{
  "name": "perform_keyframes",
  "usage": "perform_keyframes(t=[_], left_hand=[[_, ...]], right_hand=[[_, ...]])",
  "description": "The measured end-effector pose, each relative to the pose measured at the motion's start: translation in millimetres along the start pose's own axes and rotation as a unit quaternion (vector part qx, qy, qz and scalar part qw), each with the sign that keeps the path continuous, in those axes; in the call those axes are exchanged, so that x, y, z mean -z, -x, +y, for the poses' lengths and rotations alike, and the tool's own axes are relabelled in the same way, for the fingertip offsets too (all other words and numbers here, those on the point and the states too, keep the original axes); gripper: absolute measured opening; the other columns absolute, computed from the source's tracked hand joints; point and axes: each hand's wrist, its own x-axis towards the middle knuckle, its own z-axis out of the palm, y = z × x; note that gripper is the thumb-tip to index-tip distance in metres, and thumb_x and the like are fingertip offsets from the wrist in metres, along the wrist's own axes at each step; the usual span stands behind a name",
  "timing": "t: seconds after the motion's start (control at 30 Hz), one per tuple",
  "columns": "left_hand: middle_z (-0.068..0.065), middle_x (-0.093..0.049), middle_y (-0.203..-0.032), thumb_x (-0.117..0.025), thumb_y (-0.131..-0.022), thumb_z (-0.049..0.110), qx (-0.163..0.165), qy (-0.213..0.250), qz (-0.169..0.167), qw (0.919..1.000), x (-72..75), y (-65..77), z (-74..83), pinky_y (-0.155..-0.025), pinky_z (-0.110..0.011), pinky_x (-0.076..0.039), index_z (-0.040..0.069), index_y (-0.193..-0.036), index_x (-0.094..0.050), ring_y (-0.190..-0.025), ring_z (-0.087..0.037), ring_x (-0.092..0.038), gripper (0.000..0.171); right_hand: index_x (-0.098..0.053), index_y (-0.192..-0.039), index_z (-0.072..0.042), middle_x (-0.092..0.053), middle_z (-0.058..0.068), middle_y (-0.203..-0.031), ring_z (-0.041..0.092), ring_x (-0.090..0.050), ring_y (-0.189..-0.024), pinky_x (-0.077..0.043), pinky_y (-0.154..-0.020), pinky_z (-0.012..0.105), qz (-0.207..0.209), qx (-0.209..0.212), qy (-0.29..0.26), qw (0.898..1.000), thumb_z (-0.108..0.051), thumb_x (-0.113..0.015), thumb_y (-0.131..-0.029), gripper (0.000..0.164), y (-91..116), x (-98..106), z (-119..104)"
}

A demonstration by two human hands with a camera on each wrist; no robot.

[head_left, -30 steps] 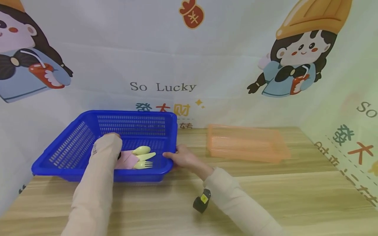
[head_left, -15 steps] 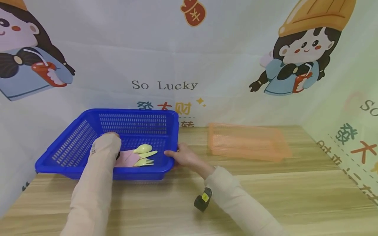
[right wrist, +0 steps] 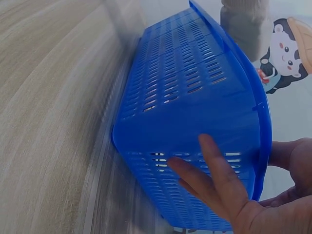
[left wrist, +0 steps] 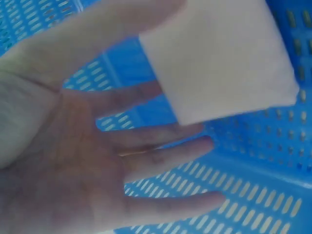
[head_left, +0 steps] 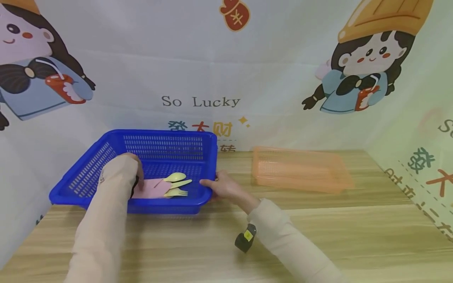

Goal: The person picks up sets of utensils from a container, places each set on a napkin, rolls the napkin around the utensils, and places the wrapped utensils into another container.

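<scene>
A blue plastic basket holds a pink folded napkin, pale in the left wrist view. A pale yellow spoon, knife and fork stick out of its right end. My left hand is inside the basket at the napkin's left end, partly hidden by the sleeve. The left wrist view shows its fingers straight and spread, with the thumb and index finger at the napkin's edge. My right hand grips the basket's right front corner, thumb over the rim and fingers against the outer wall.
On the wooden table, an orange translucent tray stands to the right of the basket. A printed cloth hangs behind and along the sides. A black wrist device hangs by the right sleeve.
My left hand has shifted a little left along the napkin, uncovering more of its left end. The right hand stays on the basket's corner. The whole head view has drifted slightly.
</scene>
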Motion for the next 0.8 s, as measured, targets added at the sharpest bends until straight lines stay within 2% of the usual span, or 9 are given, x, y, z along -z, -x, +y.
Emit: perform_keyframes(t=[0.07,0.17,0.27,0.33,0.37,0.47,0.57,0.7,0.8], left_hand=[[-0.024,-0.050,-0.113,-0.082,-0.058,0.022,0.029,-0.017,-0.028,0.9990,3.8,-12.0,2.2,-0.073,-0.043,-0.050,-0.001,-0.109,-0.058,-0.093,-0.034,-0.050,0.061],[-0.031,-0.034,-0.130,-0.073,-0.069,0.036,-0.014,-0.092,-0.047,0.9946,7.8,-34.1,7.6,-0.090,-0.047,-0.041,-0.010,-0.127,-0.037,-0.114,-0.042,-0.040,0.083],[-0.035,-0.026,-0.133,-0.059,-0.083,0.036,-0.150,-0.116,0.017,0.9816,11.4,-45.3,18.4,-0.097,-0.051,-0.032,-0.016,-0.131,-0.022,-0.121,-0.046,-0.029,0.079],[-0.035,-0.028,-0.132,-0.054,-0.088,0.025,-0.245,-0.059,0.089,0.9637,13.1,-39.3,27.5,-0.097,-0.054,-0.031,-0.014,-0.131,-0.023,-0.120,-0.047,-0.029,0.066],[-0.034,-0.030,-0.131,-0.053,-0.089,0.021,-0.286,-0.025,0.128,0.9493,13.2,-33.6,32.5,-0.096,-0.055,-0.031,-0.012,-0.131,-0.025,-0.119,-0.047,-0.030,0.060],[-0.029,-0.037,-0.128,-0.051,-0.090,0.016,-0.380,0.059,0.225,0.8953,10.4,-11.2,47.6,-0.094,-0.053,-0.033,-0.007,-0.130,-0.031,-0.117,-0.042,-0.036,0.050],[-0.026,-0.043,-0.125,-0.052,-0.089,0.015,-0.440,0.110,0.282,0.8452,0.7,10.9,58.1,-0.092,-0.050,-0.037,-0.006,-0.127,-0.038,-0.115,-0.038,-0.040,0.045],[-0.021,-0.047,-0.124,-0.053,-0.089,0.013,-0.478,0.174,0.321,0.7992,-19.3,41.4,60.1,-0.091,-0.045,-0.041,-0.004,-0.125,-0.042,-0.116,-0.032,-0.043,0.041],[-0.016,-0.051,-0.122,-0.048,-0.092,0.012,-0.487,0.259,0.351,0.7567,-34.3,66.7,52.4,-0.092,-0.036,-0.042,-0.003,-0.124,-0.044,-0.113,-0.023,-0.047,0.036]], right_hand=[[-0.045,-0.117,0.008,-0.059,0.029,-0.102,0.031,-0.065,-0.077,-0.052,-0.071,0.040,-0.002,-0.002,-0.002,1.000,-0.014,-0.049,-0.091,0.034,-0.7,-0.6,0.3],[-0.045,-0.117,0.009,-0.059,0.029,-0.103,0.032,-0.065,-0.077,-0.052,-0.071,0.040,-0.005,-0.007,-0.014,1.000,-0.013,-0.049,-0.091,0.034,-2.5,-0.8,1.1],[-0.044,-0.116,0.010,-0.058,0.030,-0.104,0.031,-0.064,-0.077,-0.052,-0.072,0.041,-0.001,-0.017,-0.032,0.999,-0.012,-0.050,-0.090,0.034,-5.1,0.3,1.6],[-0.045,-0.115,0.010,-0.058,0.030,-0.104,0.029,-0.065,-0.074,-0.052,-0.073,0.041,0.006,-0.023,-0.034,0.999,-0.012,-0.051,-0.089,0.035,-7.4,1.5,2.1],[-0.045,-0.114,0.010,-0.058,0.030,-0.103,0.027,-0.064,-0.072,-0.051,-0.074,0.041,0.011,-0.028,-0.033,0.999,-0.013,-0.052,-0.089,0.035,-8.4,2.2,2.0],[-0.047,-0.112,0.009,-0.060,0.028,-0.101,0.021,-0.063,-0.067,-0.051,-0.074,0.040,0.022,-0.035,-0.025,0.999,-0.014,-0.054,-0.088,0.034,-11.7,4.1,2.5],[-0.048,-0.112,0.010,-0.061,0.027,-0.099,0.024,-0.064,-0.070,-0.052,-0.073,0.040,0.031,-0.038,-0.030,0.998,-0.018,-0.053,-0.089,0.037,-12.3,6.7,4.9],[-0.045,-0.116,0.011,-0.058,0.027,-0.104,0.033,-0.062,-0.088,-0.051,-0.076,0.040,0.044,-0.029,-0.023,0.998,-0.027,-0.050,-0.091,0.046,-5.8,16.9,8.8],[-0.042,-0.120,0.010,-0.055,0.026,-0.111,0.035,-0.057,-0.099,-0.050,-0.079,0.039,0.056,0.012,0.009,0.998,-0.027,-0.049,-0.091,0.047,8.2,32.9,13.5]])
